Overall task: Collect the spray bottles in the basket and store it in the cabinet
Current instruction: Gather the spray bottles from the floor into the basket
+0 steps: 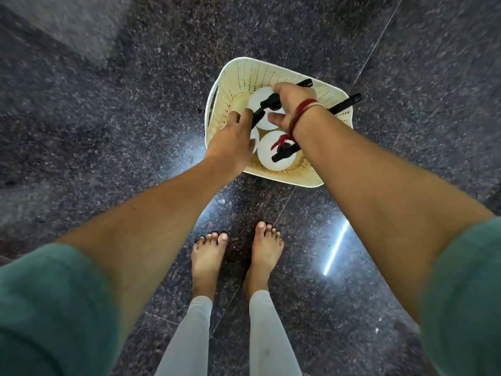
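A: While the person stands barefoot on the dark speckled floor [108, 118], the cream perforated basket [238, 77] sits on that floor just ahead of the feet [208, 256]. Both arms reach down into it.

B: Contents?

A: White spray bottles with black trigger heads, standing upright, seen from above. One bottle near the front wall [271, 156], its black nozzle angled toward the person. One at the middle [261, 97], with its black head between the two hands. A third white body shows only as a sliver under the left hand. Two black nozzles [347, 103] stick out past the basket's right rim.

B: Left hand?

A: Left hand [233, 142] is inside the basket, fingers curled down beside the middle bottle's black trigger. Whether it clamps anything, cannot tell; fingertips hidden.

B: Right hand?

A: Right hand [291, 104] lies over the far right bottles, thumb spread toward the middle one. Red thread bands [301, 112] circle the wrist. Grasp below the palm is hidden; cannot tell.

B: Sleeves?

A: Green sleeves [48, 308] at both lower corners; pale trousers [187, 335] above the ankles.
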Demonstrator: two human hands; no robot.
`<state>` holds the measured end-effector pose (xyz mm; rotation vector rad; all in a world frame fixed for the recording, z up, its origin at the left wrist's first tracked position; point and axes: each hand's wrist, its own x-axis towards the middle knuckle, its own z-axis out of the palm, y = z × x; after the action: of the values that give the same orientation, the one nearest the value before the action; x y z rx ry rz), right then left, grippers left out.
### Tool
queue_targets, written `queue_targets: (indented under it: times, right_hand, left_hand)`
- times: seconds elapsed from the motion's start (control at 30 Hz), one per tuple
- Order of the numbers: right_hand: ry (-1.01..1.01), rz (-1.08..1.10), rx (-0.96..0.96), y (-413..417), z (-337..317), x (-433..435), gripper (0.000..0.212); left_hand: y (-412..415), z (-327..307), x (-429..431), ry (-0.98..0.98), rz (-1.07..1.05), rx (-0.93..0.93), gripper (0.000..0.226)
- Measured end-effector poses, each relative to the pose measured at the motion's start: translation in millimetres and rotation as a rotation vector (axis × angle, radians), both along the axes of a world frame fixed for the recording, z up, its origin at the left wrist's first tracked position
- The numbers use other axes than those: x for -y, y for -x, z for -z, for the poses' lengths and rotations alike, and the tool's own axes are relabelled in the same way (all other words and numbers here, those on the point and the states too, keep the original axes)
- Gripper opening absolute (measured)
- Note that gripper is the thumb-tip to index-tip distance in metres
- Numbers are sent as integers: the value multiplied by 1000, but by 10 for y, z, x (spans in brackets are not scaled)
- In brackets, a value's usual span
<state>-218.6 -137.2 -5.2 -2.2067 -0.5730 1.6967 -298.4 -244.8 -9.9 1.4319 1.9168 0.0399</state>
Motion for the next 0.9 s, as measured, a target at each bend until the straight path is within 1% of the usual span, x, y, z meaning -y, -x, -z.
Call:
queue_targets:
  times: [0.03, 0.13, 0.2, 0.33, 0.6, 0.73, 0.77, 0.83, 0.9]
  right_hand:
    - [-19, 18, -37, 23, 17, 7, 11]
    - [-62, 73, -148, 34, 61, 18, 20]
    - [-71, 74, -174, 0, 79, 15, 22]
    - [-76, 8, -161, -27, 68, 0, 22]
    - [-111, 14, -125, 30, 83, 7, 19]
    - [-125, 31, -119, 7, 59, 47, 19]
    - [-123, 43, -133, -1, 38, 56, 20]
    - [-107, 13, -157, -15, -32, 70, 27]
    - [-82, -151, -94, -44, -164, 46, 48]
  left_hand:
    - [4, 34, 3, -17, -19, 21, 36]
    - [56, 84, 21, -55, -40, 46, 33]
    - [102, 102, 38, -68, -12, 39, 33]
    - [144, 96, 43, -66, 51, 2, 36]
    - [111, 132, 28, -39, 125, -60, 41]
    - [3, 173, 19, -14, 165, -133, 42]
    - [-7, 175, 19, -16, 158, -139, 41]
    - [7, 146, 27, -28, 119, -94, 37]
    - [47, 70, 50, -66, 81, -64, 36]
